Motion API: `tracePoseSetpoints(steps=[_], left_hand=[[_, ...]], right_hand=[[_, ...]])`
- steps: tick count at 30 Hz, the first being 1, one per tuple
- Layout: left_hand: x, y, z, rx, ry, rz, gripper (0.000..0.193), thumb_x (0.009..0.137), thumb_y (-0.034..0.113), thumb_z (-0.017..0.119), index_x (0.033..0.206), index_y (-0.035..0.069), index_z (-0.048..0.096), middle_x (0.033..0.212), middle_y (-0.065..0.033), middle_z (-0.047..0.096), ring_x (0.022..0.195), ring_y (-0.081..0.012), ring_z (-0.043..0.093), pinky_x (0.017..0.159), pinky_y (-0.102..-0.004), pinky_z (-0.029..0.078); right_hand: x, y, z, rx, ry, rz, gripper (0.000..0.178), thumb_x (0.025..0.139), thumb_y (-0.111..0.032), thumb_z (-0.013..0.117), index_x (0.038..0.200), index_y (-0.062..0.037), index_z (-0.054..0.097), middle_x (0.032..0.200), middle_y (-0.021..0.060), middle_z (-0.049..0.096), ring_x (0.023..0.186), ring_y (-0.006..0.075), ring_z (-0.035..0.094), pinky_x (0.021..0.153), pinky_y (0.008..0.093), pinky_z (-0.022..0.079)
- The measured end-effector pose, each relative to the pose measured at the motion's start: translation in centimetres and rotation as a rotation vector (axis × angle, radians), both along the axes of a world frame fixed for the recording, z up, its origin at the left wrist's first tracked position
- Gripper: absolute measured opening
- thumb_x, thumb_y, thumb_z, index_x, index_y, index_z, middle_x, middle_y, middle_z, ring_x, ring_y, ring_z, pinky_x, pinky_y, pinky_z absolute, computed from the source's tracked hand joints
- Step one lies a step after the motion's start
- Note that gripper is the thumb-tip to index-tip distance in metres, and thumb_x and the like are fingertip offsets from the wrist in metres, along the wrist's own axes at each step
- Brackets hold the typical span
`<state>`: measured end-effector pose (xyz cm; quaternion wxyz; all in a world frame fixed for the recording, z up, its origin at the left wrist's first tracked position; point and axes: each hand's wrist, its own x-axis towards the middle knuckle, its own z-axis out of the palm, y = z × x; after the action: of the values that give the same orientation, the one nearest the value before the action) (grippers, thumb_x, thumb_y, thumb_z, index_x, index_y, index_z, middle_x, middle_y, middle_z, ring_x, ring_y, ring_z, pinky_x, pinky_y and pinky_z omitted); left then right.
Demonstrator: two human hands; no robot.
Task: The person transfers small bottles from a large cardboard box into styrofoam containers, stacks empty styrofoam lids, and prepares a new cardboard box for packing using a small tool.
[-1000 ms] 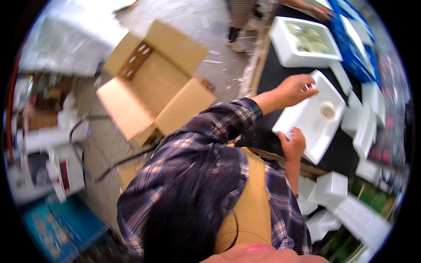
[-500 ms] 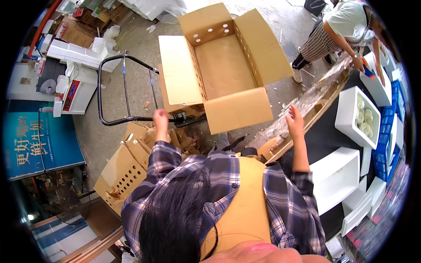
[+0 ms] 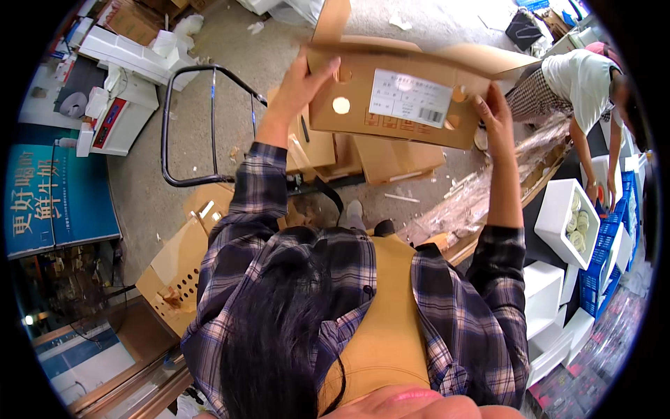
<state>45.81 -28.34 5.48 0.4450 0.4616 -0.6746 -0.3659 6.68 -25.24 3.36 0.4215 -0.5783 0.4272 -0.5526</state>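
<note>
Head view: white barcode label [image 3: 410, 98] on carton [image 3: 391, 126] in both hands [image 3: 301, 87] [image 3: 497, 113].

Cardboard box [image 3: 412, 128]: upper edge blurred, interior hidden, one flap [image 3: 333, 19] cut off by the top edge. Label [image 3: 391, 105]: fine print too small to read. Left hand [image 3: 303, 87]: fingertips hidden behind box. Wrapped goods [image 3: 604, 359], lower right: blurred, kind indeterminable.

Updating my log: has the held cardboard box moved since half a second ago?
Yes: judged against the black trolley handle, the cardboard box has shifted right, tilting too.
</note>
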Motion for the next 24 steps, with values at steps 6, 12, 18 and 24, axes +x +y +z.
tracePoseSetpoints(steps=[6, 12, 18, 24], left_hand=[[-2.1, -6.6, 3.5, 0.269, -0.077, -0.065, 0.071, 0.090, 0.053, 0.070, 0.134, -0.001, 0.056, 0.121, -0.0109, 0.068, 0.108, -0.0171, 0.064, 0.092, -0.0301, 0.050], [-2.1, -11.0, 1.9, -0.318, -0.748, 0.370, 0.053, 0.085, 0.049, 0.066, 0.109, 0.002, 0.065, 0.111, -0.0168, 0.070, 0.105, -0.0353, 0.065, 0.093, -0.0423, 0.050], [-4.7, -9.0, 6.6, -0.132, -0.880, -0.156, 0.023, 0.083, 0.029, 0.074, 0.087, 0.007, 0.068, 0.082, -0.0084, 0.069, 0.077, -0.0250, 0.065, 0.076, -0.0366, 0.054], [-3.4, -12.6, 9.2, 0.411, -0.841, -0.633, 0.014, 0.085, 0.010, 0.072, 0.075, 0.001, 0.067, 0.067, -0.0053, 0.067, 0.060, -0.0102, 0.062, 0.053, -0.0265, 0.052]], right_hand=[[0.6, 2.0, 4.5, 0.177, 0.617, -0.358, 0.064, 0.090, -0.043, 0.070, 0.134, 0.0014, 0.054, 0.116, 0.0201, 0.068, 0.111, 0.0310, 0.065, 0.095, 0.0362, 0.050], [6.5, -0.1, 5.7, -0.560, 1.152, 0.038, 0.058, 0.085, -0.031, 0.072, 0.134, -0.0060, 0.056, 0.144, 0.0144, 0.052, 0.139, 0.0344, 0.041, 0.115, 0.0449, 0.035], [5.9, -5.2, 5.6, -0.552, 0.976, 0.066, 0.037, 0.078, -0.009, 0.072, 0.114, -0.0071, 0.064, 0.127, 0.0073, 0.060, 0.123, 0.0304, 0.053, 0.100, 0.0421, 0.049], [6.4, -5.2, 5.5, -0.554, 0.865, 0.141, 0.027, 0.075, -0.008, 0.074, 0.100, -0.0027, 0.065, 0.114, 0.0072, 0.064, 0.113, 0.0301, 0.057, 0.094, 0.0409, 0.051]])
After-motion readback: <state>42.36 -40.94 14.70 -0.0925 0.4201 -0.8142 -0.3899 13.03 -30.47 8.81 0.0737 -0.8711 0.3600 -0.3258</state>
